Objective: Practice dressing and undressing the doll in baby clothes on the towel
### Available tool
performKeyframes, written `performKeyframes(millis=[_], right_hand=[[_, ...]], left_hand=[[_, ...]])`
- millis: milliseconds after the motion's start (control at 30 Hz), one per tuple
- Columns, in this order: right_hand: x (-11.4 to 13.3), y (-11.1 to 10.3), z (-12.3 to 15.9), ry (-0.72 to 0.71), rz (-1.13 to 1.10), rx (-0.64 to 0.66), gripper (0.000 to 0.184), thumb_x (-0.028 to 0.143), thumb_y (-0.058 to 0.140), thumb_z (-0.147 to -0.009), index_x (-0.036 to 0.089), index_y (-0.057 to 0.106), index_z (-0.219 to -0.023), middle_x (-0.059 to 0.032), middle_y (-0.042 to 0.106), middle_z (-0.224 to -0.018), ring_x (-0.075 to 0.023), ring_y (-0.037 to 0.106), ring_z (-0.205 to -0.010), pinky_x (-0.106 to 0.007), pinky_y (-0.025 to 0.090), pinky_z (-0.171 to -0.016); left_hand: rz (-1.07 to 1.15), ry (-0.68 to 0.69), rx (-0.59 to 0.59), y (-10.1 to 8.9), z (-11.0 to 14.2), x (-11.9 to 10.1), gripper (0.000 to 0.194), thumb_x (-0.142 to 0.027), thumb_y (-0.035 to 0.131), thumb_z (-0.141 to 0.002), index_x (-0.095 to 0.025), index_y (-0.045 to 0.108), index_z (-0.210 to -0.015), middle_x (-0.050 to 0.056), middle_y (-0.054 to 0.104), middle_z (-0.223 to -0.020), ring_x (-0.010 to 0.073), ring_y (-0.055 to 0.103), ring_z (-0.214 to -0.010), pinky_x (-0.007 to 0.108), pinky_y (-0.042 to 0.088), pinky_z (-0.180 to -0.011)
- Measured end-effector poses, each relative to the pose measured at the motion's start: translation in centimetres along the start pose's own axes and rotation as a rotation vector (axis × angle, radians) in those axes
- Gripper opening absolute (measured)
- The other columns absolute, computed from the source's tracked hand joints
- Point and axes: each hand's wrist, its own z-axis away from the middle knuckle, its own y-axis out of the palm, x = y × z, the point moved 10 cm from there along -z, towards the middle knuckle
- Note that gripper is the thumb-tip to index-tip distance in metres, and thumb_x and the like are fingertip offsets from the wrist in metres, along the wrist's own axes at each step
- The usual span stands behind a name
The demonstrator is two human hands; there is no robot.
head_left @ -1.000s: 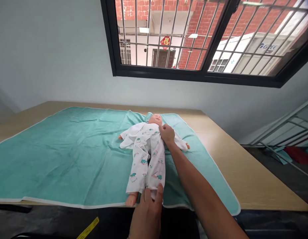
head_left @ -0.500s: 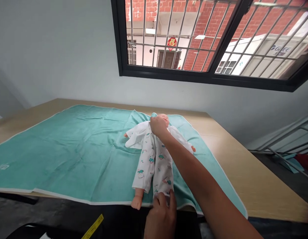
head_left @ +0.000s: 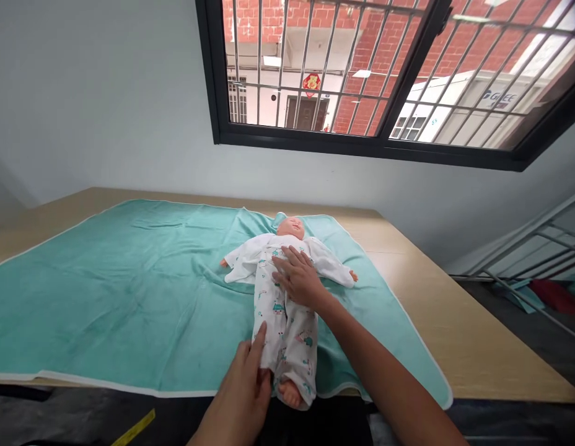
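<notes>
A bald, pink-skinned baby doll (head_left: 291, 228) lies on its back on a large teal cloth with a white border (head_left: 143, 297), right of the cloth's middle. The cloth is spread over a pale wood-grain table (head_left: 412, 266), and the doll's head points toward the dark-framed barred window (head_left: 297, 133), its feet at the table's near edge. It wears a white long-sleeved top (head_left: 333, 263), arms spread wide, and white trousers with a teal and pink cartoon print (head_left: 271, 316).

The right hand (head_left: 297, 277) rests palm down on the upper trousers, fingers apart and nearly straight, with nothing pinched in them. Half a second ago it was up by the doll's neck with the fingers bunched; now it lies lower and spread.

The left hand (head_left: 243, 387) has changed legs — it was at the cuff on the picture's right and is now beside the cuff on the picture's left. Its index finger stretches along the cloth of that leg, the others curl below; whether they grip anything, I cannot tell. The bare foot (head_left: 290, 394) on the picture's right, earlier behind that hand, now shows in its cuff.
</notes>
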Motion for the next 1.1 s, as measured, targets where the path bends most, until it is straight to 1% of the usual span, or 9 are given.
performKeyframes(millis=[133, 200, 333, 400, 500, 667, 833, 967, 1100], right_hand=[[-1.7, -0.8, 0.1, 0.012, -0.155, -0.055, 0.044, 0.044, 0.046, -0.098, 0.028, 0.053, -0.139, -0.0057, 0.038, -0.154, -0.0253, 0.029, -0.144, -0.047, 0.021, -0.118], [-3.9, -1.9, -0.2, 0.12, -0.239, -0.184, 0.04, 0.036, 0.046, -0.097, 0.023, 0.057, -0.133, -0.0091, 0.05, -0.143, -0.0234, 0.041, -0.135, -0.043, 0.028, -0.114], [-7.9, -2.4, -1.1, 0.316, -0.33, -0.316, 0.032, 0.025, 0.056, -0.087, 0.018, 0.066, -0.117, -0.0102, 0.063, -0.116, -0.0234, 0.054, -0.111, -0.04, 0.038, -0.103], [-9.0, -2.1, -1.9, 0.338, -0.371, -0.302, 0.03, 0.028, 0.061, -0.084, 0.018, 0.068, -0.11, -0.009, 0.064, -0.108, -0.0225, 0.055, -0.104, -0.037, 0.041, -0.099], [-10.3, -1.7, -2.8, 0.356, -0.438, -0.26, 0.026, 0.034, 0.052, -0.09, 0.018, 0.071, -0.099, -0.0063, 0.064, -0.096, -0.0191, 0.056, -0.094, -0.032, 0.043, -0.091], [-12.5, -0.5, -3.2, 0.463, -0.492, -0.194, 0.022, 0.035, 0.06, -0.08, 0.017, 0.069, -0.091, -0.0018, 0.062, -0.085, -0.0155, 0.055, -0.08, -0.027, 0.043, -0.077], [-13.4, 0.8, -2.9, 0.513, -0.713, -0.092, 0.026, 0.042, 0.053, -0.082, 0.017, 0.062, -0.08, 0.0031, 0.056, -0.068, -0.0121, 0.049, -0.064, -0.023, 0.039, -0.06], [-13.7, 0.9, -2.8, 0.523, -0.829, -0.061, 0.031, 0.047, 0.049, -0.085, 0.018, 0.059, -0.084, 0.0038, 0.054, -0.066, -0.0116, 0.047, -0.059, -0.022, 0.039, -0.056], [-12.8, 0.2, -3.6, 0.509, -0.728, -0.077, 0.028, 0.043, 0.046, -0.088, 0.018, 0.057, -0.084, 0.0017, 0.056, -0.07, -0.014, 0.05, -0.065, -0.024, 0.042, -0.061]], left_hand=[[0.015, 0.039, 0.095, -1.1, -2.7, -1.0, 0.064, -0.018, 0.051, -0.085, -0.027, 0.042, -0.148, 0.01, 0.062, -0.115, 0.0228, 0.06, -0.107, 0.04, 0.048, -0.097], [-0.037, 0.115, 0.044, -3.8, -6.8, -2.5, 0.05, -0.018, 0.053, -0.084, -0.025, 0.06, -0.133, 0.009, 0.064, -0.108, 0.0235, 0.059, -0.103, 0.044, 0.046, -0.099], [0.035, 0.247, 0.12, -6.5, -17.3, -4.5, 0.049, -0.023, 0.055, -0.083, -0.021, 0.06, -0.132, 0.008, 0.062, -0.111, 0.0197, 0.059, -0.095, 0.036, 0.048, -0.093], [-0.02, 0.219, -0.079, -8.5, -21.9, -3.7, 0.047, -0.025, 0.056, -0.083, -0.018, 0.061, -0.13, 0.008, 0.061, -0.109, 0.0189, 0.059, -0.092, 0.033, 0.048, -0.089], [-0.117, 0.217, -0.14, -8.0, -25.8, -2.7, 0.031, -0.027, 0.059, -0.081, -0.015, 0.069, -0.108, 0.009, 0.063, -0.103, 0.0212, 0.057, -0.095, 0.031, 0.043, -0.091], [0.029, 0.118, -0.023, -6.3, -27.2, -1.1, 0.026, -0.038, 0.052, -0.083, -0.018, 0.057, -0.068, 0.001, 0.055, -0.066, 0.0162, 0.048, -0.068, 0.026, 0.038, -0.067], [0.248, 0.051, 0.124, -6.1, -26.7, -1.9, 0.037, -0.055, 0.044, -0.085, -0.019, 0.049, -0.079, -0.006, 0.04, -0.061, 0.0096, 0.033, -0.055, 0.021, 0.03, -0.053], [0.306, -0.036, 0.35, -5.2, -26.9, -2.7, 0.036, -0.052, 0.059, -0.075, -0.018, 0.057, -0.088, -0.005, 0.044, -0.063, 0.0092, 0.034, -0.056, 0.02, 0.029, -0.051], [0.208, -0.051, 0.709, -3.2, -26.9, -3.6, 0.028, -0.038, 0.072, -0.063, -0.016, 0.058, -0.07, -0.004, 0.045, -0.059, 0.0081, 0.033, -0.054, 0.02, 0.027, -0.049]])
